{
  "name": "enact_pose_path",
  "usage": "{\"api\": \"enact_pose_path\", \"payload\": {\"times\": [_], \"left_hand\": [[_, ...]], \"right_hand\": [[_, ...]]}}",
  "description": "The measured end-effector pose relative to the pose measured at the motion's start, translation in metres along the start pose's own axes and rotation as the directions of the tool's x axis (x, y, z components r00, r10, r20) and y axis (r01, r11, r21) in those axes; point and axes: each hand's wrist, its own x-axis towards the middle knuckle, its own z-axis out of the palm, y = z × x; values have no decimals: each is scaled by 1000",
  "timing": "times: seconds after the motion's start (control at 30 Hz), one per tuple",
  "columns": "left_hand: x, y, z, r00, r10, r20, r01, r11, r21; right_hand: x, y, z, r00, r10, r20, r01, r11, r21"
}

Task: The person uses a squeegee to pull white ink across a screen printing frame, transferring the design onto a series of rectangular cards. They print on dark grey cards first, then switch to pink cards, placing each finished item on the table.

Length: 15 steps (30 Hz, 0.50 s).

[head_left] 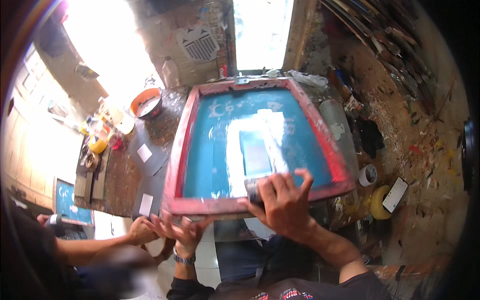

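A screen-printing frame [176, 167] with red-painted wooden sides and teal mesh [202, 165] lies before me, with glare across its middle. My right hand [287, 202] is closed around a dark, short squeegee [254, 190] at the near side of the mesh, over the frame's near bar. My left hand [182, 232], with a watch on its wrist, is at the frame's near left corner, fingers spread and slightly blurred; I cannot tell whether they touch the bar. Close to its left is a co-worker's hand [141, 231], beside a dark grey sheet with a white rectangle [146, 204].
Another grey sheet with a white rectangle [144, 153] lies left of the frame. Behind it stand an orange bowl [146, 103] and several bottles. To the right are a white cup [368, 175] and a phone [395, 195] resting against a yellow roll [380, 204]. Wooden strips [385, 45] lean at the far right.
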Motion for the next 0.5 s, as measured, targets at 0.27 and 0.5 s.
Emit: {"api": "enact_pose_path", "payload": {"times": [0.27,0.5], "left_hand": [[68,85,39,743,-388,546,641,648,-412],[9,105,46,640,-390,663,713,623,-322]], "right_hand": [[192,45,-60,982,-48,-182,48,999,-4],[266,28,-131,927,368,78,-362,929,-79]]}}
